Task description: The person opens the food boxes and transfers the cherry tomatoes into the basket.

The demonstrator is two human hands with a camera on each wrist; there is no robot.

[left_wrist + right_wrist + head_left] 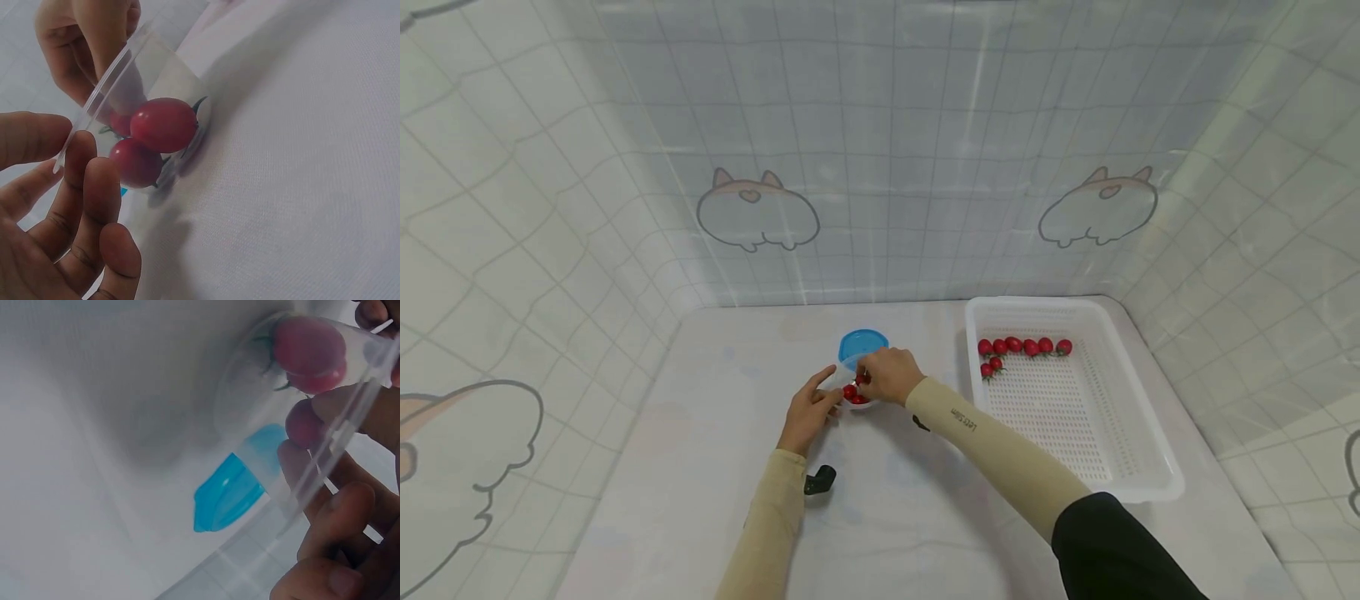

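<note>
A clear plastic bowl (177,74) stands on the white table with two cherry tomatoes (164,125) plainly visible at its bottom. Its rim is pinched between the thumb and fingers of my left hand (808,412). My right hand (891,375) reaches in over the opposite side and pinches another cherry tomato (304,424) between thumb and fingertip, inside the bowl. Just behind the bowl lies a blue, see-through lid (861,342). The right hand hides part of the bowl in the head view.
To the right, a white perforated plastic basket (1138,417) holds several cherry tomatoes (1031,347) in a row along its far left part, with a few more below them. Patterned white sheets (925,167) hang behind and on both sides of the table (700,483).
</note>
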